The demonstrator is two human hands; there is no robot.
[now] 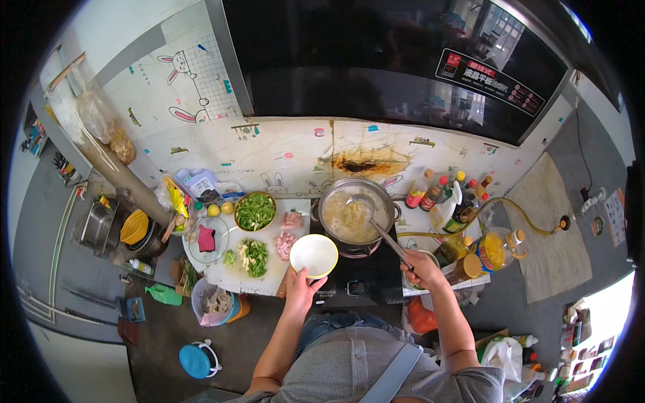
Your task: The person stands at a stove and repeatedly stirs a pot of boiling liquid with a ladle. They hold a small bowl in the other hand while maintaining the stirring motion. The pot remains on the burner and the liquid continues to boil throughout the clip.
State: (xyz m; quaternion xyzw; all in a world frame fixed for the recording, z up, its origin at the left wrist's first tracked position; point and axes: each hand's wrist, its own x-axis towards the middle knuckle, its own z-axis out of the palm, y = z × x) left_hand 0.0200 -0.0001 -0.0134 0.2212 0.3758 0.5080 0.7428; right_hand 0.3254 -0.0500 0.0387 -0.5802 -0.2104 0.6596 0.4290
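Note:
My left hand (303, 289) grips a white bowl (313, 256) with a yellow rim by its near side; nothing shows inside it. The bowl is held left of and nearer me than a steel pot (326, 228) on the black gas stove (370, 282). In my right hand (422, 268) is the long handle of a metal ladle (362, 205). Its head dips into the cloudy liquid in the pot, with pale yellow noodle-like strands (356, 217) in and around it.
On the left counter, a bowl of chopped greens (255, 211) stands behind cut meat (285, 246) and chopped vegetables (253, 258). Sauce bottles (417, 189), oil jugs (494, 250) and a yellow gas hose (509, 203) occupy the right. A range hood (352, 65) overhangs the stove. A bin (204, 297) stands below.

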